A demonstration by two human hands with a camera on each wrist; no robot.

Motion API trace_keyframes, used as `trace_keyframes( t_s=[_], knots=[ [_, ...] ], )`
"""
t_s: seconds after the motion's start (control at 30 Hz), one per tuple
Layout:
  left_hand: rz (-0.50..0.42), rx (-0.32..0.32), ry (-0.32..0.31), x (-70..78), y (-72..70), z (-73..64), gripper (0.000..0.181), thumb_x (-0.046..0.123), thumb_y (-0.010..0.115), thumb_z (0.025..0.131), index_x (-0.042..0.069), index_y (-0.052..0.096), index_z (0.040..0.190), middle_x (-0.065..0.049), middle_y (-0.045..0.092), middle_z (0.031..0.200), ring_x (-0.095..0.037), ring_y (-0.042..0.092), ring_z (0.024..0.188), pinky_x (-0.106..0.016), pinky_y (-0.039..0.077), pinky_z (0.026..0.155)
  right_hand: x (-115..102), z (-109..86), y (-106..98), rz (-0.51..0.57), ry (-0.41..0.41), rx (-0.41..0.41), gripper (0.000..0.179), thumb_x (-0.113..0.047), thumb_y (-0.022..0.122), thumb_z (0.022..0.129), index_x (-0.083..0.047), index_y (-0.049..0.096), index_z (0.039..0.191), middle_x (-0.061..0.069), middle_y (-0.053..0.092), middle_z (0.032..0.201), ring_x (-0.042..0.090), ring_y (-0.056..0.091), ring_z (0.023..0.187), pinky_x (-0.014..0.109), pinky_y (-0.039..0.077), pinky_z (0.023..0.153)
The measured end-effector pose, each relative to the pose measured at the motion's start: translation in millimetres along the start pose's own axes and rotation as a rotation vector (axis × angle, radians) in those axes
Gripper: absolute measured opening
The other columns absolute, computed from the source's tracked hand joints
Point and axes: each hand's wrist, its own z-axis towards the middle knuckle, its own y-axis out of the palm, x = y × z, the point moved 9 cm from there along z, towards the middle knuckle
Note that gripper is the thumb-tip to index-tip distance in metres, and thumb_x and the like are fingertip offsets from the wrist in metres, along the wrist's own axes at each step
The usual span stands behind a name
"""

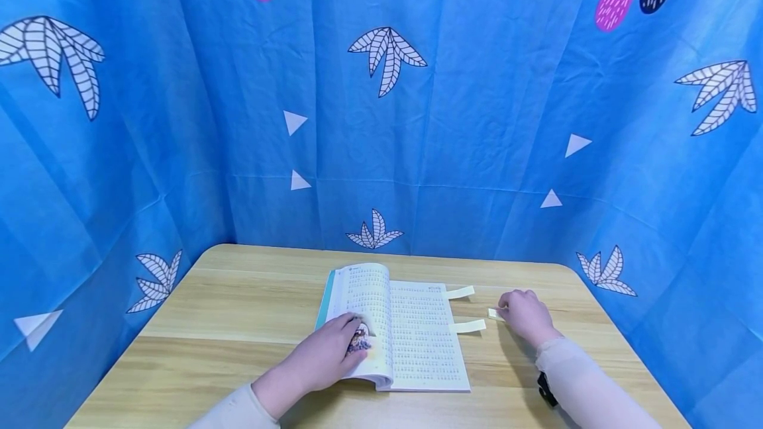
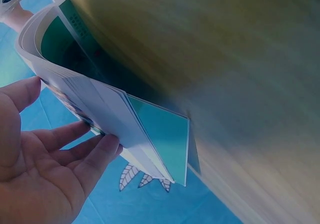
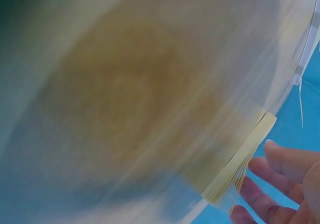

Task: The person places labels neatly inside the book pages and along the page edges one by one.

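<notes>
So the open book (image 1: 423,343) is laid on the table (image 1: 226,323), its left page pressed by the relaxed left hand (image 1: 324,357), and beyond two pale strips (image 1: 470,327) a paper pad (image 3: 239,160) is touched by the right hand (image 1: 527,316), pinched or not can't be told.

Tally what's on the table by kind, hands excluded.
Open book: 1
Pale strips jutting from the book's right edge: 2
Stack of pale strips at the right hand's fingertips: 1
Total: 4
</notes>
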Motion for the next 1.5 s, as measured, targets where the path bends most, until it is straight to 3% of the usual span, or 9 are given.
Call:
trace_keyframes(
  t_s=[0.5,1.0,1.2,1.5],
  knots=[
    [0.01,0.003,0.004,-0.3,0.0,0.1,0.063,0.042,0.06,0.099,-0.005,0.053,0.14,-0.021,0.05,0.145,-0.035,0.048,0.135,-0.049,0.042,0.11,0,3.5,3,-0.045,0.012,-0.035,0.003,-0.012,0.077,0.086,-0.009,0.076,0.085,0.006,0.073,0.088,0.03,0.058,0.083,0.052,0.054,0.072],
    [0.007,0.004,0.006,-0.5,0.2,0.0,0.061,0.042,0.061,0.099,-0.004,0.054,0.139,-0.019,0.052,0.143,-0.034,0.049,0.134,-0.049,0.043,0.11,-6,5.5,0,-0.086,0.005,-0.006,0.013,-0.009,0.08,0.082,-0.014,0.071,0.074,0.001,0.069,0.079,0.026,0.055,0.076,0.05,0.05,0.065],
    [0.008,0.013,0.013,-0.1,-0.4,0.4,0.061,0.041,0.061,0.099,-0.004,0.054,0.139,-0.019,0.052,0.143,-0.034,0.049,0.134,-0.049,0.043,0.11,-5,6.2,0,-0.064,0.015,0.012,0.015,-0.009,0.08,0.082,-0.012,0.068,0.074,0.0,0.067,0.077,0.026,0.053,0.075,0.048,0.047,0.064],
    [0.006,0.016,0.017,-0.8,0.3,0.7,0.06,0.041,0.061,0.099,-0.003,0.054,0.139,-0.019,0.052,0.143,-0.034,0.049,0.134,-0.049,0.043,0.11,1,6.1,1,0.014,0.063,-0.035,0.014,-0.011,0.079,0.083,-0.011,0.067,0.078,0.001,0.065,0.079,0.028,0.056,0.08,0.049,0.052,0.07]
  ],
)
